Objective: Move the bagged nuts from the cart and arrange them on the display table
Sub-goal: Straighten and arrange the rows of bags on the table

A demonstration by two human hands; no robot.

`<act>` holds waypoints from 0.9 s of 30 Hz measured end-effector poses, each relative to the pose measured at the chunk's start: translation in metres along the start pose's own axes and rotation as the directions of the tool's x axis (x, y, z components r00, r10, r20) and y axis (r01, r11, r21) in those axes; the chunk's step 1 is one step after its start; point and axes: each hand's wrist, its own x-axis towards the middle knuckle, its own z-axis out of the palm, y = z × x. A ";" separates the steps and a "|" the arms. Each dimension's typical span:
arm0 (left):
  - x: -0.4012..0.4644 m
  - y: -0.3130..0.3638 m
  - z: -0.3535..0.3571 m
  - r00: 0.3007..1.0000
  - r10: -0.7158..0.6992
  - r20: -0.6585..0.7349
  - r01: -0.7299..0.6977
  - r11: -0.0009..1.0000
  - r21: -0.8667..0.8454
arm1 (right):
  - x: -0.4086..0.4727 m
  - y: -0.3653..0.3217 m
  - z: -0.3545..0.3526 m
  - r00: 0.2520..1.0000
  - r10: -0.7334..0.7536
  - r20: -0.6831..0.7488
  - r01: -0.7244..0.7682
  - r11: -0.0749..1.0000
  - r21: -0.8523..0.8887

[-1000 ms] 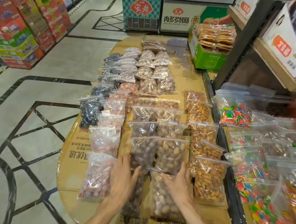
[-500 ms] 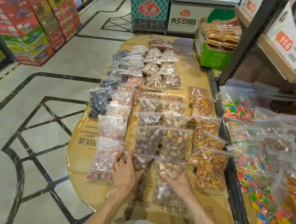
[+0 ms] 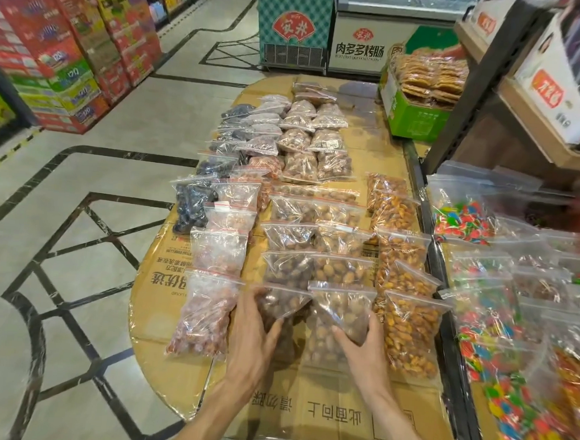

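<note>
A cardboard-covered display table (image 3: 161, 279) carries several rows of clear zip bags of nuts. My left hand (image 3: 253, 334) grips the nearest dark-nut bag (image 3: 284, 300) in the middle-left row. My right hand (image 3: 362, 345) holds the nearest pale-nut bag (image 3: 341, 306) beside it, its top lifted over the bag behind. A pink-nut bag (image 3: 203, 317) lies left of my left hand. An orange-nut bag (image 3: 411, 331) lies right of my right hand. The cart is not in view.
A dark rail (image 3: 445, 333) borders the table's right side, with bags of coloured candy (image 3: 500, 337) beyond it. A green box of snacks (image 3: 416, 115) and freezers (image 3: 295, 31) stand at the far end. Stacked red cartons (image 3: 53, 48) line the aisle at left.
Both hands have drawn the two nearest bags toward me and lifted their tops. The view has shifted slightly closer to the table.
</note>
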 end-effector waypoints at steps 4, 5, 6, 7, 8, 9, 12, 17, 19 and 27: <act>0.012 -0.002 0.011 0.993 -0.104 0.054 0.109 0.988 -0.111 | 0.015 -0.004 0.003 1.000 -0.019 0.019 0.019 0.999 -0.032; 0.010 -0.004 0.013 0.990 -0.128 0.067 0.136 0.982 -0.132 | 0.016 -0.002 0.002 1.000 -0.017 0.024 0.018 0.999 -0.047; 0.008 -0.005 0.014 0.986 -0.145 0.082 0.156 0.976 -0.150 | 0.016 0.002 0.002 0.999 -0.012 0.035 0.014 0.999 -0.050; 0.006 -0.008 0.015 0.982 -0.165 0.095 0.180 0.968 -0.176 | 0.017 0.004 0.000 0.999 0.000 0.046 0.002 0.999 -0.047; 0.005 -0.011 0.016 0.976 -0.192 0.104 0.210 0.958 -0.196 | 0.017 0.006 -0.001 0.999 0.009 0.051 -0.007 0.999 -0.041; 0.005 -0.013 0.017 0.971 -0.215 0.100 0.232 0.953 -0.196 | 0.018 0.007 -0.002 0.998 0.016 0.056 -0.013 0.999 -0.045; 0.010 -0.018 0.021 0.971 -0.232 0.048 0.237 0.962 -0.134 | 0.023 0.003 -0.005 0.998 0.055 0.032 -0.052 0.996 -0.069; 0.016 -0.015 0.019 0.973 -0.226 0.046 0.228 0.973 -0.042 | 0.025 0.017 -0.004 0.996 0.079 0.035 -0.073 0.986 -0.147; 0.016 -0.019 0.019 0.971 -0.228 0.065 0.229 0.974 0.001 | 0.019 0.011 -0.002 0.995 0.088 0.057 -0.077 0.982 -0.170; 0.015 -0.019 0.021 0.963 -0.253 0.089 0.254 0.967 -0.002 | 0.018 0.008 0.000 0.995 0.095 0.015 -0.088 0.959 -0.271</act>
